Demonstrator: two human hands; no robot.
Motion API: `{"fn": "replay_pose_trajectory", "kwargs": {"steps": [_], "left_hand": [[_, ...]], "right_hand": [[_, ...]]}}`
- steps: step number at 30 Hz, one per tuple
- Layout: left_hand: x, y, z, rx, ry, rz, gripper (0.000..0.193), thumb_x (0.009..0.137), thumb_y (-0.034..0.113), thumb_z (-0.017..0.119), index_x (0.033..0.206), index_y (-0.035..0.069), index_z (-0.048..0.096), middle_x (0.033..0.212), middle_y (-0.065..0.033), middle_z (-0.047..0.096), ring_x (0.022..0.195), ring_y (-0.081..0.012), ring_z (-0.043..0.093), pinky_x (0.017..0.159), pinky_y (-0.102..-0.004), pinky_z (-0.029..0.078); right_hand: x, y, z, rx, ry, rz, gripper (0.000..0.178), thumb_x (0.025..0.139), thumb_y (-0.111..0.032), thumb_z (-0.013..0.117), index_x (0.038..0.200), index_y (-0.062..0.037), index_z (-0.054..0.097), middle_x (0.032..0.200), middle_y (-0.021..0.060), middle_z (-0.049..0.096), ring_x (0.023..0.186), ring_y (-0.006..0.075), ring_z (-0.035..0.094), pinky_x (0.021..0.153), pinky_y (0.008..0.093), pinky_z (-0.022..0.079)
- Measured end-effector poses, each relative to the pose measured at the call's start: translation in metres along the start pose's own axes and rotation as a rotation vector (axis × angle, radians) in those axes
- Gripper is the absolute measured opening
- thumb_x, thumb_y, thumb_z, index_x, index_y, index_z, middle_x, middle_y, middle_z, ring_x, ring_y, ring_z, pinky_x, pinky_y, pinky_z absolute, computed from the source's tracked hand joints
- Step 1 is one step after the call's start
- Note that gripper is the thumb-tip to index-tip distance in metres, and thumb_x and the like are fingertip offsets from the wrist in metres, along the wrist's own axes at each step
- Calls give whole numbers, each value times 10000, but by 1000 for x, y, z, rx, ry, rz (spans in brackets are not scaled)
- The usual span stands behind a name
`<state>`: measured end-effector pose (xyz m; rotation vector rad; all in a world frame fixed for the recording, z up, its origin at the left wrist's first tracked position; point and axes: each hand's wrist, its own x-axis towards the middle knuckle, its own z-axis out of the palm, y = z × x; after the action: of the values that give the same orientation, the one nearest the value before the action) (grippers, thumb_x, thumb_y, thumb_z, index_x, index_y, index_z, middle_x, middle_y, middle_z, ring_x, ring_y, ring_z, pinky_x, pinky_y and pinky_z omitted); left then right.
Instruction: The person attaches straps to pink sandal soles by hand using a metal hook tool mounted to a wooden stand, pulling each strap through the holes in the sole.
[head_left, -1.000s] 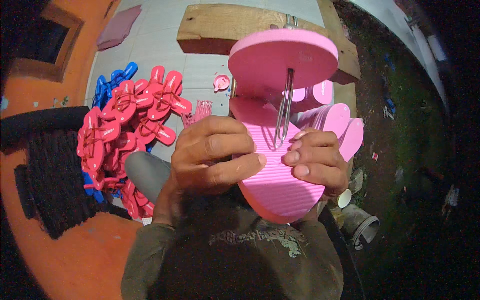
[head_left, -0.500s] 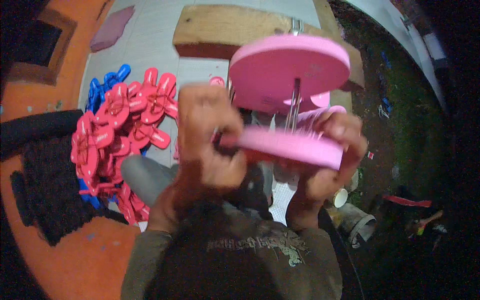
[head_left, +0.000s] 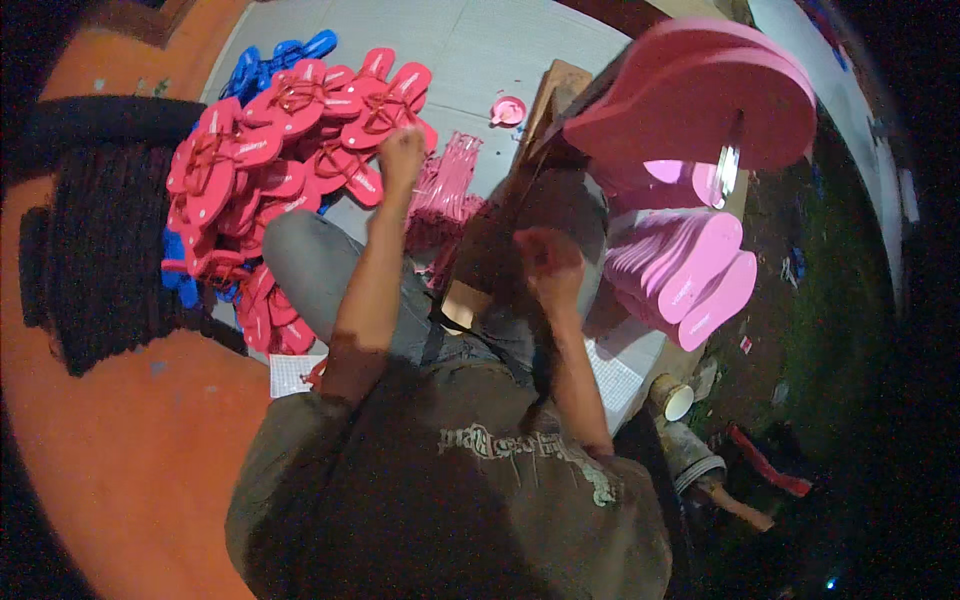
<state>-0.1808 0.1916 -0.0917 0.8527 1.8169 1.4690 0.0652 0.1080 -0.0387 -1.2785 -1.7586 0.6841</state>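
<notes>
My left hand [head_left: 403, 155] is raised over the right edge of a heap of red flip-flops [head_left: 300, 100], its fingers curled closed. Whether it pinches anything is hidden. Just below and right of it lies a bundle of thin pink straps [head_left: 450, 180]. My right hand [head_left: 552, 265] hovers in shadow above my lap, fingers bent inward; what they hold, if anything, cannot be made out. Toward the upper right, a large pink foam sole [head_left: 700, 95] sits high and near the camera, with a shiny metal rod [head_left: 730, 165] below it.
Pink soles [head_left: 690, 270] stand in a leaning row on the right. Blue flip-flops [head_left: 275, 62] show behind the red heap. A small pink round piece [head_left: 508, 111] lies on the pale floor near a wooden block [head_left: 560, 95]. A cup [head_left: 678, 402] stands at lower right.
The pink piece that both hands gripped is gone from between them. My left hand has moved away toward the red heap, the right one to my lap. The view has shifted.
</notes>
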Motion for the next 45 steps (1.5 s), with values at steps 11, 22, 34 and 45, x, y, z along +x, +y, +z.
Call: {"fn": "replay_pose_trajectory", "kwargs": {"steps": [11,22,34,45], "left_hand": [[-54,-97,30,998,-318,-312,382,755,367,471,973,59,533,893,-204,588,836,-348,574,720,-449,452],[-1,-216,-3,1341,-345,-44,560,679,295,626,1116,29,396,1039,-183,516,907,-328,538,769,-412,438],[0,-99,1,1068,-410,-198,277,742,205,466,904,4,567,845,-214,593,820,-351,575,704,-438,453],[8,-208,-31,977,-375,-428,510,711,223,552,1146,30,370,1039,-217,528,957,-356,524,826,-437,420]], "right_hand": [[2,-3,11,-105,-25,45,153,761,-200,614,758,-48,600,698,91,584,575,188,550,540,282,431],[3,-10,29,-263,-113,-108,150,742,-194,618,747,-45,601,693,98,587,614,229,562,560,319,443],[2,-3,20,-318,-52,-150,100,715,-173,644,733,-79,613,689,71,599,616,223,570,564,319,446],[18,-31,20,-394,-127,-67,133,724,-217,630,724,-85,617,708,63,611,625,220,577,575,315,453]]}}
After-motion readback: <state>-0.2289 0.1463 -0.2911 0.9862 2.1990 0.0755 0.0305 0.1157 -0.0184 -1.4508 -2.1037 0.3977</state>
